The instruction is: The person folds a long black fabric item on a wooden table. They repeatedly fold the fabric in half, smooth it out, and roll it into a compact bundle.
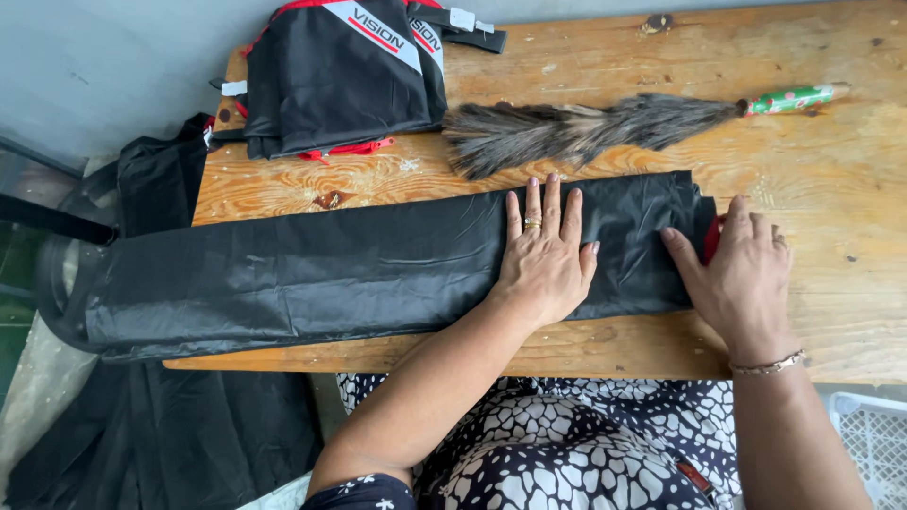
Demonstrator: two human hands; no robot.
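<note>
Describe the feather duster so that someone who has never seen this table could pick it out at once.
Start at the wooden table. Along its far side, beyond the long folded black fabric that both hands press flat, lies the feather duster. It is the only fluffy thing there: a brush of dark grey-brown feathers ending, to the right, in a green handle with a red and white pattern.

Duster (605, 127) behind folded fabric (378, 269)

The left hand (541, 260) wears a gold ring (532, 224) on a middle finger. The right hand (742, 274) has a thin metal bracelet (767, 365) at the wrist, possibly gold. Below both hands shows a dark dress (567, 444) with white blotches.
</note>
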